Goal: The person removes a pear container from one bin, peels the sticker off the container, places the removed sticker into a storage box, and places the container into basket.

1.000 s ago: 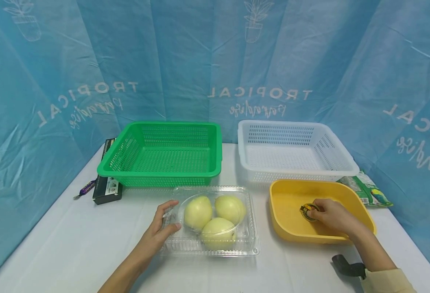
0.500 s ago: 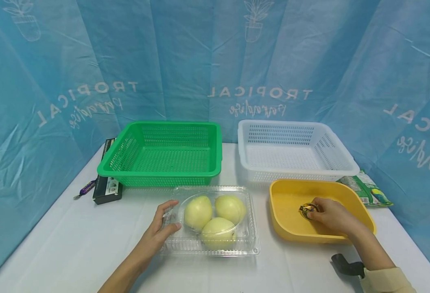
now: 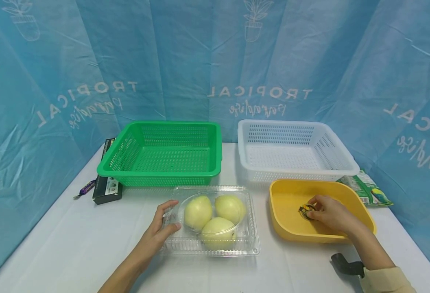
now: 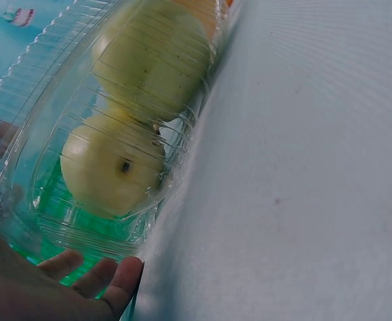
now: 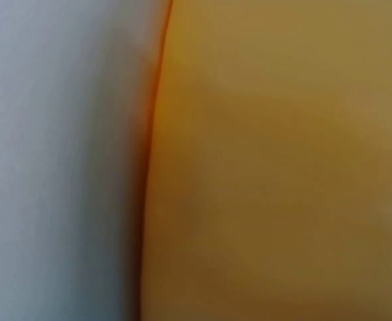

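Note:
A clear plastic clamshell container [image 3: 242,240] with three pale yellow-green round fruits [image 3: 219,232] in it lies on the white table. At its left end, my left hand [image 3: 160,228] grips the side, thumb toward the front and index finger over the top edge. In the left wrist view its fingertips touch the container's end. My right hand [image 3: 328,213] reaches into the yellow basin [image 3: 284,195] and pinches a small round thing with a dark and yellow pattern [image 3: 305,211]; its kind is unclear. The right wrist view shows only the basin's wall [image 5: 263,160] close up.
Behind stand a green basket [image 3: 174,179] and a white basket [image 3: 299,162]. On the left lie a black box [image 3: 106,191] and a purple-wrapped stick [image 3: 87,187]. A green packet [image 3: 368,189] is at right. A black pipe-shaped object [image 3: 346,266] shows beside the right wrist.
The small round thing turns and shifts slightly under the right fingers, which move a little within the basin. The left hand and the fruit container stay still.

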{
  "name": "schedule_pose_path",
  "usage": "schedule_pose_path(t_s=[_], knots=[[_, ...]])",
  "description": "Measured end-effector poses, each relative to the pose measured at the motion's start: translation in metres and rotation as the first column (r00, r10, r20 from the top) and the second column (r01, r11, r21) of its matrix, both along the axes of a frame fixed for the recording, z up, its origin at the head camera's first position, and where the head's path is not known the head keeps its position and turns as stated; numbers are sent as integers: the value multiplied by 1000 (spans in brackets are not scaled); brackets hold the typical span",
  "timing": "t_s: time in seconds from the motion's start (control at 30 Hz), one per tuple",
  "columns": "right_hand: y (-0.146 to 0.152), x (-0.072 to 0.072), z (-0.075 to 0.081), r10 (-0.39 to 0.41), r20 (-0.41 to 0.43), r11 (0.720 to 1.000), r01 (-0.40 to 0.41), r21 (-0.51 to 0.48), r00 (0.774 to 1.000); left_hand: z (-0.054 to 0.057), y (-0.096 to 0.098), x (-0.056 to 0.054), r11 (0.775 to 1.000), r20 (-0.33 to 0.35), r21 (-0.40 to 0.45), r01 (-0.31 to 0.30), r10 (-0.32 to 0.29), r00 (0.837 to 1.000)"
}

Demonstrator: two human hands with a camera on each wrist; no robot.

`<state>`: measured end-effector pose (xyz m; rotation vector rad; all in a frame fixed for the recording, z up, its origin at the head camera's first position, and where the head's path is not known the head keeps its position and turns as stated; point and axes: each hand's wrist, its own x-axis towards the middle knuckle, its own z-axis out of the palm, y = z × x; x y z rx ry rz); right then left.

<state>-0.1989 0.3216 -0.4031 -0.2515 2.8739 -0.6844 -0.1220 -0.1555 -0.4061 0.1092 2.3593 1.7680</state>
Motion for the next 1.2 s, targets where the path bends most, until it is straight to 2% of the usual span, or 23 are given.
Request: schedule_pose_path(t_s=[0.4,0.73,0.9,1.1,1.2], knots=[[-1,2,3,-43,6,999,42,8,999,1,0,0,1000,7,-2,-1,1,1000],[-3,2,9,-83,-8,995,82,-61,997,1,0,0,1000,4,-4,1,-1,1000],[-1,3,15,-71,-57,995,66,-80,996,1,0,0,1000,4,-8,6,-6,1000],[4,6,25,-51,-160,996,39,-76,986,1,1,1,1000,2,-6,3,-3,1000],[7,8,31,-59,-177,996,45,-80,982,1,1,1,1000,6,-5,5,-5,1000]])
